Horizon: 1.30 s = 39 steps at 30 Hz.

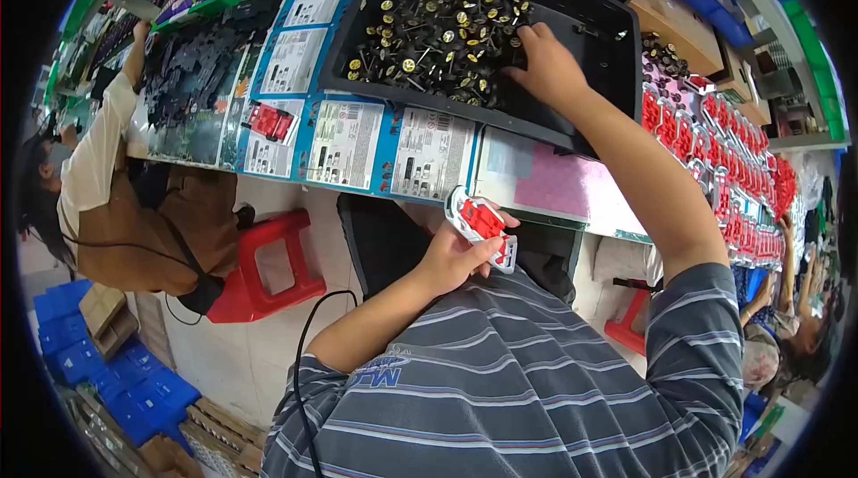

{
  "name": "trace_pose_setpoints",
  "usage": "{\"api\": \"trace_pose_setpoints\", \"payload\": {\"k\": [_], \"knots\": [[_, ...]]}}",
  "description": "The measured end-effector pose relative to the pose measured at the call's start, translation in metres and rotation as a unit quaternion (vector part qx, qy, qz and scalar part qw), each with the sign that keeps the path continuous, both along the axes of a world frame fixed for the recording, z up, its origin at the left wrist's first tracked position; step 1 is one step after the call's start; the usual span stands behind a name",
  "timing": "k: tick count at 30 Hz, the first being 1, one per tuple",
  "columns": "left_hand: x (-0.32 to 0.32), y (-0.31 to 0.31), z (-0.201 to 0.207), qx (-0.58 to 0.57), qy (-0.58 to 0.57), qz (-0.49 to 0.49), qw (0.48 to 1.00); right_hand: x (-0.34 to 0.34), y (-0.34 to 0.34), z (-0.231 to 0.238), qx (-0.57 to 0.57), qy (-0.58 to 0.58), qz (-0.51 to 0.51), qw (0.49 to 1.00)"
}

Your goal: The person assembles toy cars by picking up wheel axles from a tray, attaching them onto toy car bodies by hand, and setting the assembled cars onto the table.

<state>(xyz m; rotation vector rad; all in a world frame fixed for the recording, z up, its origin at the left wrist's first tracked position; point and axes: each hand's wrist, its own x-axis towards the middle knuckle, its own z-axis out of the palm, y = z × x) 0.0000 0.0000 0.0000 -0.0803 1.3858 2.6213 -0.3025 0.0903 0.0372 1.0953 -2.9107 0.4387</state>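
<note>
two hands are in use, and we note separate risks at each. the left hand grips a red-and-white plastic shell, fingers beneath and thumb along its side; the shell sits tilted, in front of the table's near edge and above the lap. we judge that a loosened thumb could let it slide to the lap or floor, since nothing firm lies beneath it.

the right hand reaches into the black tray, fingers partly curled at the right side of the heaped black-and-yellow wheel parts. we cannot tell whether it has a part pinched. the parts lie tangled at all angles, so a hasty pull could, in our view, bring up extras or flick some over the rim.

we also record a black cord looping beside the left elbow; an outward swing might snag it. one loose red piece lies on the printed cards, where a sweeping sleeve could knock it off.
</note>
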Motion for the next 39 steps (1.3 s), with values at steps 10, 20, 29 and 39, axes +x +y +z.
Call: {"api": "trace_pose_setpoints", "payload": {"k": [10,20,29,39], "knots": [[-0.006,-0.027,-0.007,-0.017,-0.003,0.028,0.999,0.044,0.053,0.058,-0.121,-0.085,-0.051,0.988],[-0.026,-0.012,0.003,0.031,0.034,0.025,0.999,0.186,0.087,0.032,-0.281,-0.226,0.076,0.929],[-0.013,-0.001,-0.006,-0.028,0.054,0.042,0.997,0.19,0.092,0.026,-0.258,-0.288,0.073,0.919],[-0.009,-0.002,-0.003,-0.04,0.037,0.038,0.998,0.188,0.086,0.035,-0.368,-0.304,0.016,0.878]]}}
